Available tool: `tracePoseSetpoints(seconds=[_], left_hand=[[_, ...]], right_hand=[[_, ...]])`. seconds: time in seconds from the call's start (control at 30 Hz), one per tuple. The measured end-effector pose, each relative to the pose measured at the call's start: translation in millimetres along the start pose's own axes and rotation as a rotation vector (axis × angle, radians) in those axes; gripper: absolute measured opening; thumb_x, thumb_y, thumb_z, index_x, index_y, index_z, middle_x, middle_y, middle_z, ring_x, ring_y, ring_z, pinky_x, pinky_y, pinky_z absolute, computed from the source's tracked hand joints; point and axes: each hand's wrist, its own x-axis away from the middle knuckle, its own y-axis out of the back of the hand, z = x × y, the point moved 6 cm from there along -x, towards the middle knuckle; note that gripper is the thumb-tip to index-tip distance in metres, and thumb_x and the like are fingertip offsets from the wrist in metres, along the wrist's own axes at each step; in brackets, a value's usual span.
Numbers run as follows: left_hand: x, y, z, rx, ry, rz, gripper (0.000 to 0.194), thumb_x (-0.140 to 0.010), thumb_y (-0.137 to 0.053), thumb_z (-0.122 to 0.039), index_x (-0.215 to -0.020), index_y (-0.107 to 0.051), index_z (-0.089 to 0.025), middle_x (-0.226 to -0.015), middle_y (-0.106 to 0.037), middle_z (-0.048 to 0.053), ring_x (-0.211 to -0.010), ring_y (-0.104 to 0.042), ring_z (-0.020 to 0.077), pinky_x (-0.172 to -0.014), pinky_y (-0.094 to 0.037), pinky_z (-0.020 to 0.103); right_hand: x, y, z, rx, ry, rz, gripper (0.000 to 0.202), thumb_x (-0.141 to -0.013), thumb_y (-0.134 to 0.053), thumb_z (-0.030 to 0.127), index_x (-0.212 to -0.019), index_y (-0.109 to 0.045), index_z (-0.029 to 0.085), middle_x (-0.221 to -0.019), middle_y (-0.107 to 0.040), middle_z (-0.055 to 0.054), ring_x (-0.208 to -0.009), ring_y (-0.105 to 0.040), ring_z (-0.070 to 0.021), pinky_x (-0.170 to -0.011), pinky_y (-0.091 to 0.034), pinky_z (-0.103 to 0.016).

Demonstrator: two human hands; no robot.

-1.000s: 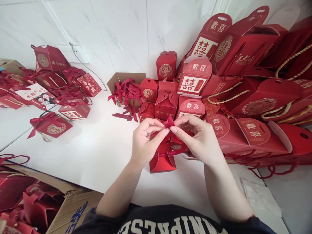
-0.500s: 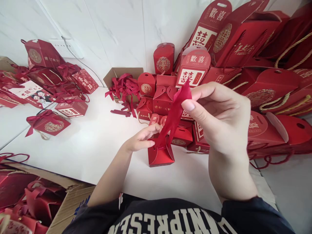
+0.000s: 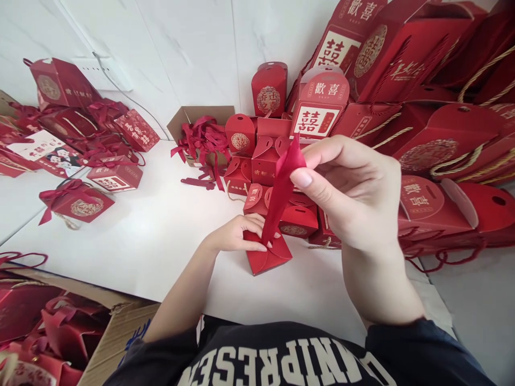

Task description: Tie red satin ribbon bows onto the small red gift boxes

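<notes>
A small red gift box rests on the white table in front of me, its curved top flaps folded closed. My left hand closes around the top of the box, thumb and fingers meeting where a red ribbon comes out. The ribbon rises taut from there, slanting up to the right. Its upper end is pinched between the thumb and fingers of my right hand, well above the box. Part of the box's far side is hidden behind my left fingers.
Several red gift boxes are stacked just beyond. Larger red boxes with rope handles fill the right. An open carton holds loose ribbons at the back. Ribboned boxes lie on the left, and a brown carton stands at the lower left.
The box's upright flaps have folded down and closed under my left hand, which now grips the ribbon's base. My right hand has shifted slightly left with the ribbon, now pulled straighter.
</notes>
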Motion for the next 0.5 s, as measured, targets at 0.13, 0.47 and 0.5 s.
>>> tracePoseSetpoints(seconds=[0.13,0.47,0.5], left_hand=[[3.0,-2.9,15.4,0.023,0.031,-0.034,0.014,-0.077,-0.076,-0.033,-0.09,-0.081,-0.028,-0.106,-0.076,0.012,-0.109,-0.064,0.0279,-0.102,-0.048,0.047],[4.7,-4.6,25.1,0.136,0.081,-0.203,0.014,-0.076,-0.077,-0.039,-0.084,-0.082,-0.027,-0.085,-0.078,0.012,-0.089,-0.069,0.0262,-0.084,-0.057,0.042],[4.9,-6.9,25.7,0.143,0.091,-0.204,0.015,-0.077,-0.077,-0.038,-0.085,-0.082,-0.027,-0.087,-0.078,0.012,-0.09,-0.069,0.0262,-0.085,-0.056,0.042]], right_hand=[[0.2,1.1,1.8,0.012,0.005,-0.008,0.019,-0.088,-0.071,0.042,-0.081,-0.065,0.025,-0.09,-0.068,-0.002,-0.086,-0.068,-0.0213,-0.068,-0.06,-0.035],[1.9,8.0,-5.8,0.049,0.003,-0.055,0.022,-0.088,-0.069,0.047,-0.084,-0.065,0.026,-0.081,-0.069,0.0,-0.08,-0.071,-0.0206,-0.056,-0.057,-0.031],[1.1,7.5,-7.6,0.032,-0.004,-0.053,0.022,-0.088,-0.069,0.047,-0.084,-0.065,0.026,-0.077,-0.069,0.0,-0.076,-0.071,-0.0198,-0.053,-0.056,-0.029]])
